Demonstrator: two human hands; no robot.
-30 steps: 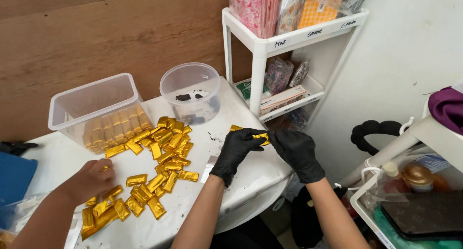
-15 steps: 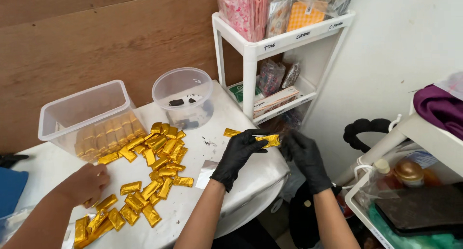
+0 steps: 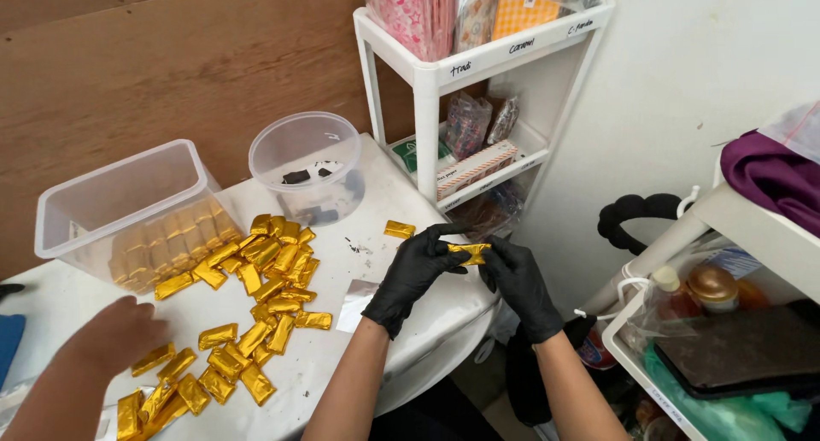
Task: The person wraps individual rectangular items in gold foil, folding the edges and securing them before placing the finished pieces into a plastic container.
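Note:
Both my hands wear black gloves and meet over the white table's (image 3: 444, 313) right edge. My left hand (image 3: 414, 274) and my right hand (image 3: 517, 283) pinch the two ends of one gold-wrapped piece (image 3: 468, 251). Another gold piece (image 3: 399, 229) lies alone just left of my fingers. A pile of several gold-wrapped pieces (image 3: 265, 270) spreads across the table's middle and lower left. A small square of silver foil (image 3: 359, 304) lies beside my left wrist.
A clear rectangular tub (image 3: 128, 206) holding gold pieces and a round clear tub (image 3: 307, 163) stand at the back. A co-worker's bare hand (image 3: 111, 338) rests on the pile at the left. A white shelf unit (image 3: 444, 73) stands behind, and a cart (image 3: 683, 321) crowds the right.
My gloved hands stay at the table edge, fingers shifting on the gold piece. The co-worker's hand has slid slightly left and down along the pile.

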